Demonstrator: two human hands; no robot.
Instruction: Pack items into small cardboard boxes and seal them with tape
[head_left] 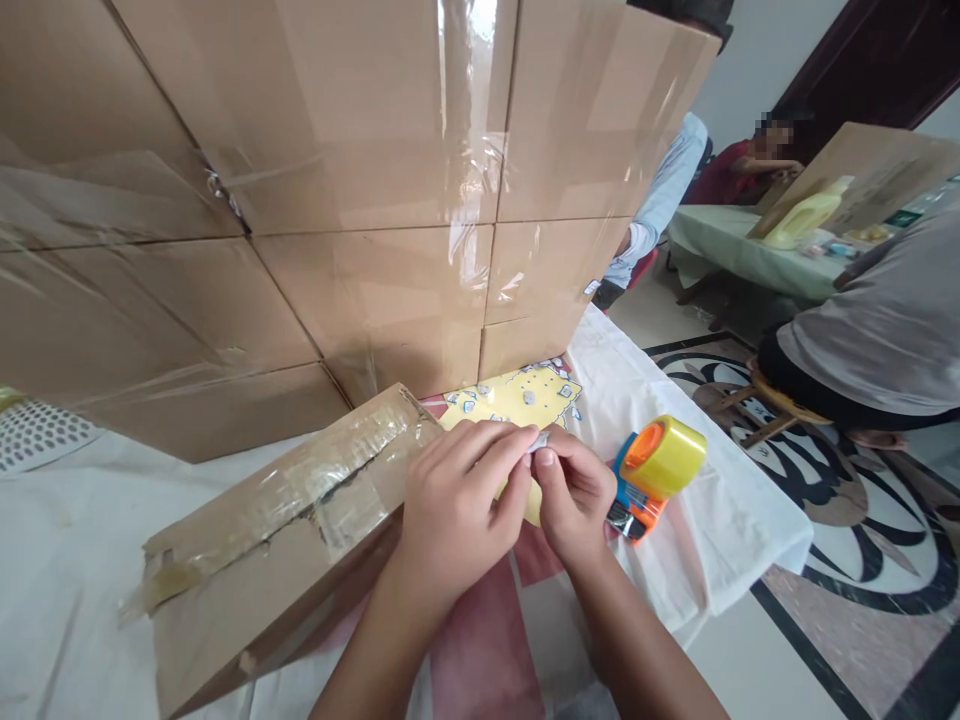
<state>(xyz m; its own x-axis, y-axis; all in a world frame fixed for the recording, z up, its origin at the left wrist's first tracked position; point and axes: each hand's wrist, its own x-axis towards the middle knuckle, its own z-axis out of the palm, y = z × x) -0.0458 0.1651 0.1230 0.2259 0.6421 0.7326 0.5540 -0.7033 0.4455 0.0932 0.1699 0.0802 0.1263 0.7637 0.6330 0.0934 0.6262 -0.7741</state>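
In the middle of the head view, my left hand (465,500) and my right hand (574,490) meet, fingertips pinched together. Between them is a small whitish piece (538,441), too small to identify for certain. Both hands appear to hold it, one from each side. Beneath and beyond my fingers lies a yellow sheet (495,400) with little grey-white pieces and blue outlines on it; my hands cover part of it. Just right of my right hand sits a tape dispenser (649,475) in blue and orange with a wide yellow roll.
Stacked, taped cardboard boxes (367,130) form a wall ahead. A long cardboard box (285,530) lies left of my hands on the white cloth (720,530). On the right, a seated person (885,310) and another person (742,165) are at a second table (720,235) with a yellow bottle (810,215).
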